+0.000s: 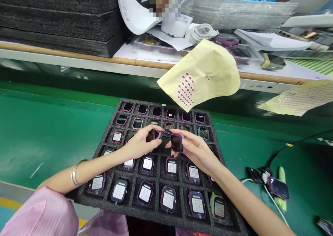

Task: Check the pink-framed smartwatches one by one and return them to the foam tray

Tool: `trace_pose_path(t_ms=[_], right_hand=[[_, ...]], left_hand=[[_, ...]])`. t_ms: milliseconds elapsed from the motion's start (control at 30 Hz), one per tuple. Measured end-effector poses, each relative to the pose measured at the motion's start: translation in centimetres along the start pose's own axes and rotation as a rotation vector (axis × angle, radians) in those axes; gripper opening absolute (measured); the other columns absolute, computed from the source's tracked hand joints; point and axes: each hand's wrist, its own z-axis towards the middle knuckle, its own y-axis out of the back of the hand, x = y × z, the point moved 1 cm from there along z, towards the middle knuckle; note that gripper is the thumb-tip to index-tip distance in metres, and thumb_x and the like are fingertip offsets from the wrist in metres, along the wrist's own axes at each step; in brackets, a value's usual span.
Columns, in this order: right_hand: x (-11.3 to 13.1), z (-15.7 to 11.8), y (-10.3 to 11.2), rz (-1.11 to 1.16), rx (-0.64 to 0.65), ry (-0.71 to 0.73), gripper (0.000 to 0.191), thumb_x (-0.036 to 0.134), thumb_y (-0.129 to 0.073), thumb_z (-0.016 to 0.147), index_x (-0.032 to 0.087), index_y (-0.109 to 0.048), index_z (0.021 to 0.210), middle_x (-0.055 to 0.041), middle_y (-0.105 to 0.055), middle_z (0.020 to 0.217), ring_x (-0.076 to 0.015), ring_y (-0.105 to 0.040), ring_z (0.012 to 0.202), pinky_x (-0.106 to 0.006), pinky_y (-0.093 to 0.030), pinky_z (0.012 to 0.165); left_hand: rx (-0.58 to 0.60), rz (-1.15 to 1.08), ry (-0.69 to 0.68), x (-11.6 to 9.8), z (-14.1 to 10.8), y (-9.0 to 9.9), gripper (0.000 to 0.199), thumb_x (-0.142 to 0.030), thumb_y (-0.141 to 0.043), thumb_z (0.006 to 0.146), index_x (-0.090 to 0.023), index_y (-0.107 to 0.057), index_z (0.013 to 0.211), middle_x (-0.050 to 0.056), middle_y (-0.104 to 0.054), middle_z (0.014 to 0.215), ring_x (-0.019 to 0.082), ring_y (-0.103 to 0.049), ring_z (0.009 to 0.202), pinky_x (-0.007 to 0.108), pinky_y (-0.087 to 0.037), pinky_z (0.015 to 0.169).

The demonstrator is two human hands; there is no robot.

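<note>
My left hand (143,142) grips a purple-rimmed smartwatch (152,135) with a dark screen. Close by on the right, my right hand (195,145) has its fingers around another purple smartwatch (177,143), its dark face turned toward me. Both hands are above the middle of a black foam tray (101,202) divided into compartments. Watches sit in its pockets; several in the front rows show white label-like faces, such as a purple watch (145,192). A green-rimmed watch (218,206) lies at the front right, and a blue-rimmed one (203,133) farther back. My forearms hide some pockets.
A yellow sheet with red arrow stickers (205,73) hangs from the bench edge over the tray's back. Stacked black foam (57,20) stands at back left. The bench holds a coiled white cable (203,32) and clear trays (234,12). A cabled watch (278,188) lies at right.
</note>
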Motion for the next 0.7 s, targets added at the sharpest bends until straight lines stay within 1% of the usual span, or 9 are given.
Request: trace_pose_path(t_ms=[67,133,200,333,567,700], right_hand=[[-0.3,0.2,0.3,0.055,0.029,-0.019,0.037,0.031,-0.064,0.091,0.020,-0.059,0.126,-0.0102,-0.069,0.102,-0.0192,-0.065,0.082,-0.035,-0.050,0.080],[-0.6,0.3,0.6,0.099,0.045,-0.044,0.038,0.029,-0.063,0.092,0.020,-0.057,0.128,-0.0115,-0.068,0.107,-0.0195,-0.064,0.085,-0.035,-0.049,0.080],[-0.8,0.4,0.8,0.120,0.049,-0.057,0.038,0.027,-0.061,0.093,0.020,-0.056,0.130,-0.0121,-0.067,0.111,-0.0197,-0.064,0.086,-0.034,-0.049,0.079],[-0.8,0.4,0.9,0.130,0.036,-0.039,0.036,0.025,-0.062,0.092,0.021,-0.058,0.128,-0.0100,-0.066,0.113,-0.0195,-0.064,0.089,-0.032,-0.050,0.079],[-1.2,0.3,0.2,0.055,-0.009,-0.030,0.033,0.022,-0.068,0.087,0.021,-0.066,0.119,-0.0063,-0.068,0.108,-0.0187,-0.060,0.098,-0.029,-0.050,0.083],[-1.2,0.3,0.0,0.085,-0.019,-0.019,0.033,0.025,-0.068,0.087,0.020,-0.066,0.119,-0.0070,-0.069,0.104,-0.0186,-0.061,0.093,-0.029,-0.051,0.080]], left_hand=[[-0.029,0.112,-0.091,0.1,-0.1,0.0,0.029,-0.017,-0.057,0.079,-0.016,-0.055,0.109,0.000,-0.062,0.080,0.013,-0.057,0.068,0.026,-0.047,0.066],[-0.061,0.160,-0.163,0.2,-0.3,-0.1,0.032,-0.015,-0.057,0.079,-0.016,-0.054,0.111,0.004,-0.063,0.099,0.017,-0.058,0.088,0.029,-0.047,0.081],[-0.062,0.161,-0.188,0.4,-0.4,-0.2,0.038,-0.017,-0.058,0.079,-0.016,-0.050,0.117,0.005,-0.062,0.105,0.018,-0.057,0.095,0.031,-0.045,0.087],[-0.039,0.137,-0.210,0.8,-0.5,-0.4,0.040,-0.018,-0.057,0.081,-0.018,-0.048,0.121,0.005,-0.061,0.108,0.018,-0.057,0.097,0.031,-0.046,0.089],[-0.004,0.198,-0.209,1.0,-0.4,-0.3,0.035,-0.023,-0.058,0.081,-0.018,-0.052,0.115,0.006,-0.062,0.112,0.022,-0.058,0.105,0.032,-0.045,0.092],[-0.005,0.205,-0.207,0.9,-0.4,-0.3,0.041,-0.022,-0.056,0.081,-0.018,-0.047,0.121,0.006,-0.062,0.112,0.022,-0.058,0.105,0.032,-0.046,0.090]])
